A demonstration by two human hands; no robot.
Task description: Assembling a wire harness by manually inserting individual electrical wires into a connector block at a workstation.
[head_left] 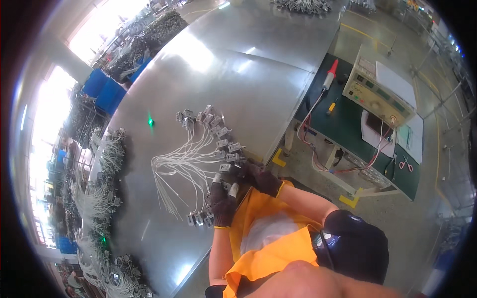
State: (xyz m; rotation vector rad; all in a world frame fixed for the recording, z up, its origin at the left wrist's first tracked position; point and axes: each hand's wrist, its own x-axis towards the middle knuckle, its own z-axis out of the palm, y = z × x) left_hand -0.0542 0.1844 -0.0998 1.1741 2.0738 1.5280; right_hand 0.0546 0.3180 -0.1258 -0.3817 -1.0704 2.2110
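Left hand (224, 206) and right hand (267, 181) at near edge of tabletop (258, 99), fingers curled; cannot tell if pinching. White wire bundle (166, 163) beside, wide room to far edge.

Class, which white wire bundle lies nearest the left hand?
The fanned bundle, its metal ends beside the left hand; others lie farther left or ahead.
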